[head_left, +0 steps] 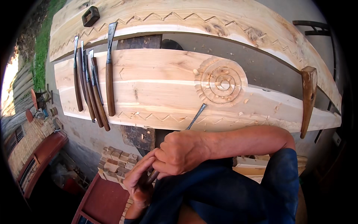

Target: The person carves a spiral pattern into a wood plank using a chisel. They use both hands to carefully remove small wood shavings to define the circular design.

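My right hand (173,153) is closed round a wooden-handled chisel (196,115), its blade pointing up-right toward a carved spiral rosette (220,82) on the near pale plank (156,89). My left hand (138,179), lower left, grips the handle's lower part. Several chisels (93,86) with dark blades lie across the plank's left side. At its right end a wooden mallet (308,100) rests crosswise. Zigzag grooves run along both this plank and the longer far plank (167,9).
A small dark hollow block (90,16) sits on the far plank. Dark supports (136,138) are under the planks. Stacked wood blocks (115,160) and reddish wooden trays (104,198) are at lower left, with logs and grass beyond. Dark bars (309,26) show at upper right.
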Motion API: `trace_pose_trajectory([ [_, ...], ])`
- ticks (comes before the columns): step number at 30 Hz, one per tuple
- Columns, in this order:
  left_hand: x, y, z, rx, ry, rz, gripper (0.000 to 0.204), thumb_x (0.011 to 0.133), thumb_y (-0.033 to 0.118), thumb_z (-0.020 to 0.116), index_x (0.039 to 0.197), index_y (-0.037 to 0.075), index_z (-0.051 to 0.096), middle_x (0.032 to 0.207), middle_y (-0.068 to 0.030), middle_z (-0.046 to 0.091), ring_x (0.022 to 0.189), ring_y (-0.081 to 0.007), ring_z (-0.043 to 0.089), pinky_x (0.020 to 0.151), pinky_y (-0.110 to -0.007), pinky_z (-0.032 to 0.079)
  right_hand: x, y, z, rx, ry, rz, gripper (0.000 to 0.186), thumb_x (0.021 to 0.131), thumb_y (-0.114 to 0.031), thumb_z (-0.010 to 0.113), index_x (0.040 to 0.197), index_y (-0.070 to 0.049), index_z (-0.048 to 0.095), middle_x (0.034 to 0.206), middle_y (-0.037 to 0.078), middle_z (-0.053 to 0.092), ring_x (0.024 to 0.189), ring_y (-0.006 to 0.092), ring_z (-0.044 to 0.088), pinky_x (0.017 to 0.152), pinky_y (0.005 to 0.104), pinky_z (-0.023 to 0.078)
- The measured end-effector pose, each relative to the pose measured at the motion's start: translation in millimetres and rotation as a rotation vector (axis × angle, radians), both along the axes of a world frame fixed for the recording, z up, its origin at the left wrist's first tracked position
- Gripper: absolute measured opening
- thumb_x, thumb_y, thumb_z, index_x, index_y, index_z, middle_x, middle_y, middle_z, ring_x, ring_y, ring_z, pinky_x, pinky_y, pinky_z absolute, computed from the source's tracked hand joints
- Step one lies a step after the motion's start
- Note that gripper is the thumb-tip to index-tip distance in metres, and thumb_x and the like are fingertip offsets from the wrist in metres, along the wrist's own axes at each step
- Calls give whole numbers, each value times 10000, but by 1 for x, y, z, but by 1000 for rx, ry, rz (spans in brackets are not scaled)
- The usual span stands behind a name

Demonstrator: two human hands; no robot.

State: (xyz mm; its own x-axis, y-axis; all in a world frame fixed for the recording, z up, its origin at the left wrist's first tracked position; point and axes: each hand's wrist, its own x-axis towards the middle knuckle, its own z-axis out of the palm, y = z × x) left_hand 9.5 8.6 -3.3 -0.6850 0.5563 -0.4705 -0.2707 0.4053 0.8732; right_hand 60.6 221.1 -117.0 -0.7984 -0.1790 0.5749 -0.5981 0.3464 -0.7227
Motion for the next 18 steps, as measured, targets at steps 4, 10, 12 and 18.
trace_pose_trajectory([
  [4,2,1,5,1,-26,54,1160,932,930,595,1370,-138,709,1485,-364,662,1353,-402,695,1100,-485,603,-1,-1,2,-34,-8,19,451,900,-432,833,794,-76,577,709,110,635,575,303,716,523,420,588],
  [10,8,6,18,-49,-49,124,1309,871,1014,496,1512,-124,587,1505,-383,641,1384,-467,678,1166,-537,564,0,2,2,-10,27,10,430,917,-438,819,809,-85,597,715,96,642,606,292,729,535,422,588],
  [12,1,-16,11,85,57,158,1349,848,1035,470,1536,-122,558,1508,-391,636,1393,-479,671,1174,-552,557,0,1,0,23,48,-17,422,955,-441,793,808,-102,589,724,59,608,602,239,678,525,384,544],
  [18,8,1,1,127,175,111,1392,784,1065,463,1502,-121,584,1389,-396,703,1331,-492,705,1111,-585,601,-1,8,-4,47,65,-48,414,958,-449,792,814,-111,601,715,36,592,589,220,660,524,369,541],
])
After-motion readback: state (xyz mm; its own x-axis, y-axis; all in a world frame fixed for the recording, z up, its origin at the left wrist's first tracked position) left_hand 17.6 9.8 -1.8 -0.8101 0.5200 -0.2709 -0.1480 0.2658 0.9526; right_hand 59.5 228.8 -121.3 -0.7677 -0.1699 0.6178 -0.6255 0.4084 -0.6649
